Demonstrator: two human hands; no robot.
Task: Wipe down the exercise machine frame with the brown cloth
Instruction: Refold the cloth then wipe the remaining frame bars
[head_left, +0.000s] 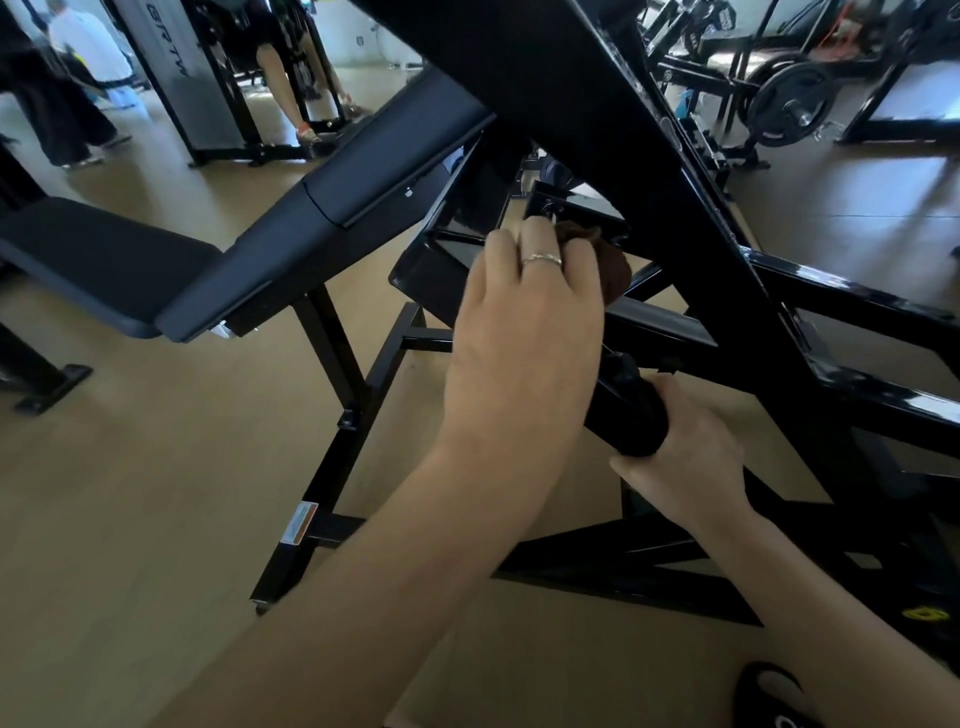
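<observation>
1. Gripping a bunched brown cloth (613, 262), the left hand (519, 332) has its fingers curled over the cloth and pushes it against a glossy black steel exercise machine frame (691, 218), at a small bracket under the thick diagonal beam.
2. Silver ring (542, 259) sits on one finger of the left hand.
3. Right hand (685, 457) is lower and to the right, fingers wrapped round a dark black cylindrical bottle-like object (631, 410); exactly what it is cannot be told.
4. Black padded bench (218, 260), with flat seat and inclined back pad, stands left of the hands on black legs.
5. Tan wooden-look floor (130, 493) lies beneath everything.
6. Black round weight plate (792, 104) on another machine, top right.
7. Person in white top (88, 47) stands far top left, blurred.
8. Black shoe (774, 696) at bottom right edge.
</observation>
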